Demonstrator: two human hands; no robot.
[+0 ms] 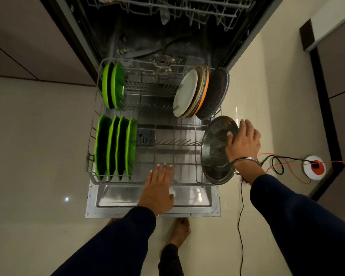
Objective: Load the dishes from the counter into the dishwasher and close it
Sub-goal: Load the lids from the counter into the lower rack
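Bare foot (pixel 180 231): on the pale tiled floor (pixel 38 156), at the near edge of the open door.
Dishwasher door (pixel 153 198): folded down flat, inner steel face up.
Left hand (pixel 159 188): fingers straight and together, laid flat over the near rim of the lower rack; holds nothing.
Lower rack (pixel 127 181): pulled out over the door.
Four green plates (pixel 116 146): upright on edge, near left of the rack, side by side.
Steel plate (pixel 217 150): on edge at the near right corner of the rack, tilted outward.
Right hand (pixel 244 143): fingers curled over the far right rim of the steel plate, thumb on its face; a bangle (pixel 245 159) at the wrist.
Cables (pixel 277 164): black and red, on the floor to the right, running to a round white and red socket (pixel 315 167).
Two green plates (pixel 114 86): upright, far left of the rack.
Plate stack (pixel 195 92): white, tan, orange-rimmed and dark speckled plates leaning together, far right.
Upper rack (pixel 177 8): farthest, wire, partly in view.
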